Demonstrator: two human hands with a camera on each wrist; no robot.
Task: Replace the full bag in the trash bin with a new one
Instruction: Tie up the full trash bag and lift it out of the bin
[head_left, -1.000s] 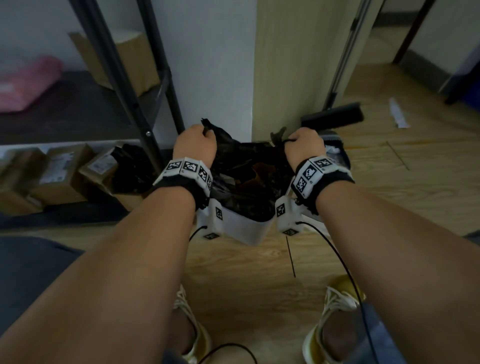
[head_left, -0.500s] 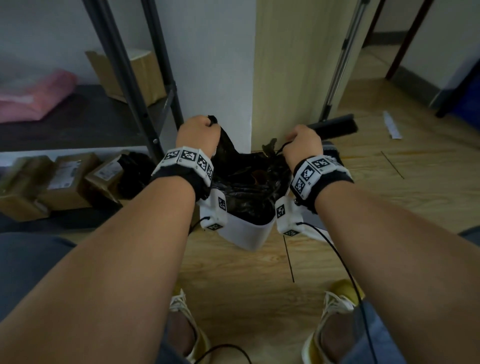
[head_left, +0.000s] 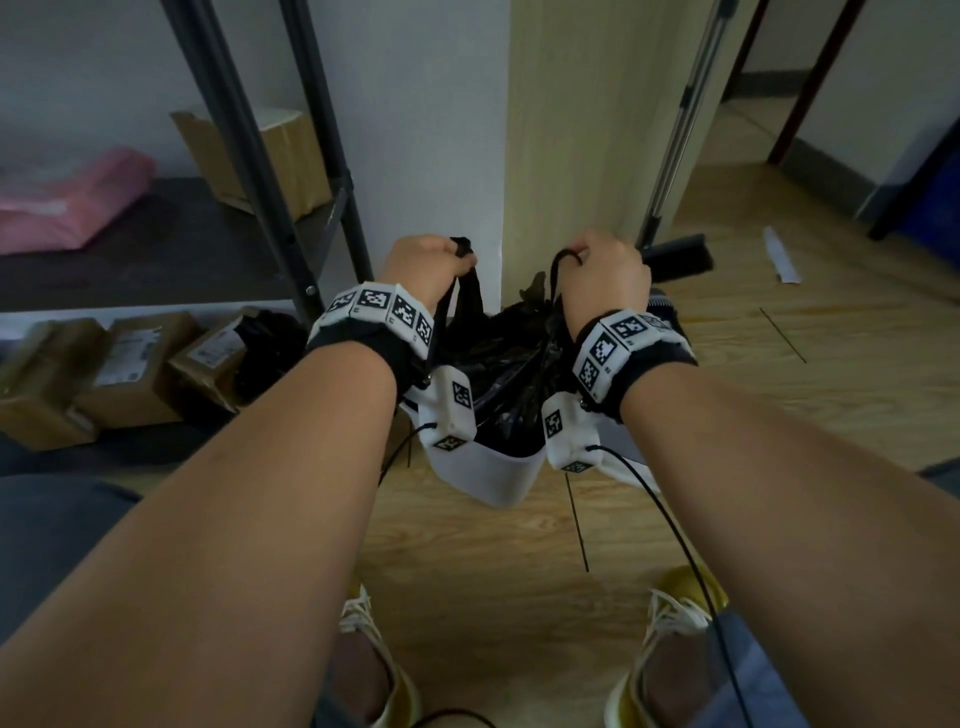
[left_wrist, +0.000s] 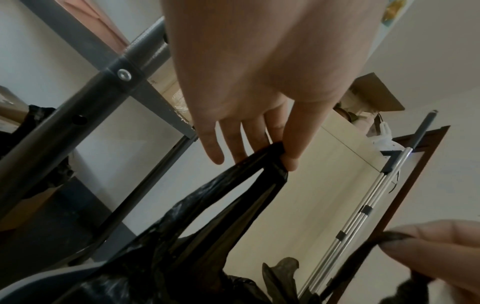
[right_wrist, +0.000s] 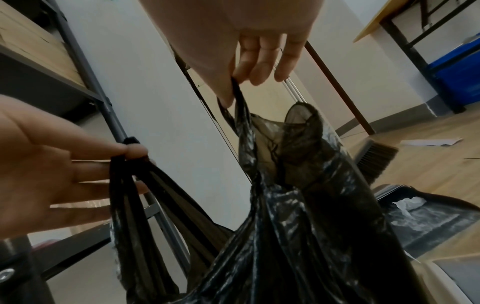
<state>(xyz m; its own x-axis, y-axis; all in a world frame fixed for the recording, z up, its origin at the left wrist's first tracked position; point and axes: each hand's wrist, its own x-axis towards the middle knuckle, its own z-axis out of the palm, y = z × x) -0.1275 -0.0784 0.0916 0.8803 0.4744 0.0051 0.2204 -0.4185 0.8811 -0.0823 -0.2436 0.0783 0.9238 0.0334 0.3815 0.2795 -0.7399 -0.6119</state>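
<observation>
On a pale wood-plank floor (head_left: 483, 597) beside a white wall corner (head_left: 431, 130) and a light wooden panel (head_left: 582, 135), a person stands over a small white plastic trash bin (head_left: 493, 478), seen from the head camera. A glossy, crinkled black plastic trash bag (head_left: 498, 364) sits in the bin, its two handle loops drawn upward and taut. The left hand (head_left: 426, 265) pinches the left loop between thumb and forefinger, the other fingers lying straight, as the left wrist view shows. The right hand (head_left: 605, 275) pinches the thinner right loop the same way. To the left, a dark metal shelving rack (head_left: 270, 171) carries a brown cardboard box (head_left: 270, 156) and a soft pink bundle (head_left: 62, 202); more taped cardboard parcels (head_left: 119, 374) lie on the floor beneath it. To the right, a silver metal pole (head_left: 685, 119) leans against the panel, near a dark broom head (head_left: 675, 257). A white paper scrap (head_left: 782, 257) lies on the far floor. Yellow shoes with white laces (head_left: 670, 613) show at the near edge.
</observation>
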